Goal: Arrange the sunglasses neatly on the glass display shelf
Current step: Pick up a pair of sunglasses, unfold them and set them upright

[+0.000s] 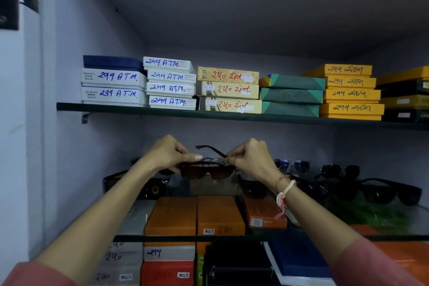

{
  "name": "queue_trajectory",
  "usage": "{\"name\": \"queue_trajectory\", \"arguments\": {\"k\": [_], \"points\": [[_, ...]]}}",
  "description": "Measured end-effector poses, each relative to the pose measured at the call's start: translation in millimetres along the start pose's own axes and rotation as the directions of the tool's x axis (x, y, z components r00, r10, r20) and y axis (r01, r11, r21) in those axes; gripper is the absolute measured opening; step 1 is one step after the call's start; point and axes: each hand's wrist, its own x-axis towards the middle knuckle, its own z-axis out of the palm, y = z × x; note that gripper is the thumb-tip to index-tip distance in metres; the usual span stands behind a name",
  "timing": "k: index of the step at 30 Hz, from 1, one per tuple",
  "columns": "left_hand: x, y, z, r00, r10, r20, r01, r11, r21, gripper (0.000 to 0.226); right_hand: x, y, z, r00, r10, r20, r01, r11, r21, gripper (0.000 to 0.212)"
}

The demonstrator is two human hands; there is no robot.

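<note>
Sunglasses [206, 169] mid-frame, both hands' fingers [193, 157] clamped on them | one arm unfolded — may snag neighbours on glass shelf [232, 238] | could slip

Eyewear shop, price-marked boxes [170, 83], shelved sunglasses [371, 189]
</note>
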Motion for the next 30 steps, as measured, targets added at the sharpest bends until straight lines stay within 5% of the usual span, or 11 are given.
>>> {"name": "queue_trajectory", "arguments": {"k": [5, 14, 22, 27, 30], "points": [[-1.3, 4.0, -1.3, 1.0, 0.012, 0.001, -0.012, 0.988, 0.153, 0.022, -0.2, 2.2, 2.6, 0.993, 0.117, -0.011, -0.117, 0.992, -0.036, 0.026], [14.8, -4.8, 11.3, 0.983, -0.146, -0.115, 0.185, 0.824, 0.536, 0.022, 3.1, -8.2, 27.9, 0.981, 0.181, 0.068, -0.163, 0.963, -0.213, 0.016], [21.4, -11.7, 23.4, 0.985, -0.155, -0.082, 0.174, 0.818, 0.548, 0.039, 8.6, -2.9, 36.1, 0.945, 0.288, 0.153, -0.241, 0.933, -0.265, 0.043], [15.0, -7.2, 24.3, 0.985, -0.146, -0.09, 0.171, 0.824, 0.541, 0.026, 4.9, 0.7, 27.3, 0.935, 0.284, 0.213, -0.235, 0.945, -0.229, 0.026], [-7.3, 10.4, 21.4, 0.979, -0.105, -0.175, 0.185, 0.819, 0.544, 0.034, -7.6, 3.4, 6.8, 0.963, 0.232, 0.136, -0.217, 0.969, -0.12, 0.026]]}}
